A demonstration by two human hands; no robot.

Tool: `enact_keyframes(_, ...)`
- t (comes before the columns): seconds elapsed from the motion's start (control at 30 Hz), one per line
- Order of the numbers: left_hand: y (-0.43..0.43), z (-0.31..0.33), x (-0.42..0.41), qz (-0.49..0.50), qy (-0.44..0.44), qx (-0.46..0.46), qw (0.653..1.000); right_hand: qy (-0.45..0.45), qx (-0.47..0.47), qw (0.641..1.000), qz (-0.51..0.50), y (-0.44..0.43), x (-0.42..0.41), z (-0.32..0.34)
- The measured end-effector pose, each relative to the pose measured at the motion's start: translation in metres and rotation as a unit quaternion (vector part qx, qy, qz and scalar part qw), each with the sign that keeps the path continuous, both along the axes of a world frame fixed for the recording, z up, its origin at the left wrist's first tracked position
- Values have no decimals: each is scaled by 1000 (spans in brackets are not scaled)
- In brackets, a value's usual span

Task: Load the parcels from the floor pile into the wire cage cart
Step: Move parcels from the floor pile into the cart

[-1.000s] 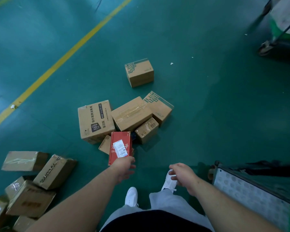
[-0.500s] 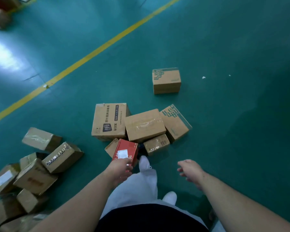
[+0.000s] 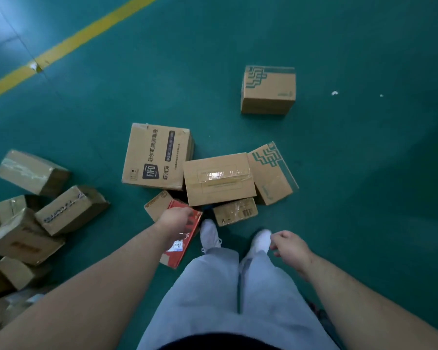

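Left hand (image 3: 176, 219): fingers curled over upper end of flat red cardboard parcel with white label (image 3: 189, 234), held tilted at near edge of brown carton pile (image 3: 218, 178) on green floor (image 3: 364, 173). Right hand (image 3: 290, 246): loosely curled, empty. Step: pick-up, apparently just off floor. Wire cage cart not in view; next move calls for turning to locate it, then carrying parcel over
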State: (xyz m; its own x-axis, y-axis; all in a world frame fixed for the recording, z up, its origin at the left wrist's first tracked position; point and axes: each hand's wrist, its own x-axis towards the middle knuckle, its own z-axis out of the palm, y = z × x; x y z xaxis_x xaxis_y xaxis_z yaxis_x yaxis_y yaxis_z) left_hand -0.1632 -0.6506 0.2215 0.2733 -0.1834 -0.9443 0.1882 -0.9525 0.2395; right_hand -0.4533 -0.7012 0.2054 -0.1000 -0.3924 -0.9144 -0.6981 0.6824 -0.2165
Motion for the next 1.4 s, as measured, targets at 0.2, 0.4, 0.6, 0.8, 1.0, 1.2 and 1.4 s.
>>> enact_keyframes(0.2, -32, -98, 3, 3, -48, 52, 998, 5, 60, 996, 62, -53, 21, -99)
enact_keyframes(0.4, -77, -211, 25, 77, -78, 76, 991, 25, -41, 992, 116, -136, 66, -210)
enact_keyframes(0.6, -112, -291, 42, 110, -59, 58, 990, 49, -39, 988, 140, -180, 95, -292)
enact_keyframes(0.8, -125, -284, 25, 189, -43, 45, 980, 2, 34, 999, 3, -181, 102, -307)
enact_keyframes(1.0, -118, -217, 5, 154, -143, -2, 978, -21, -23, 987, -159, -165, 70, -249)
enact_keyframes(1.2, -125, -116, -29, 84, -144, -47, 985, -23, -84, 970, -225, -169, 19, -144)
enact_keyframes(1.4, -130, -26, -58, -9, -80, -118, 990, 1, -84, 966, -245, -149, -32, -44)
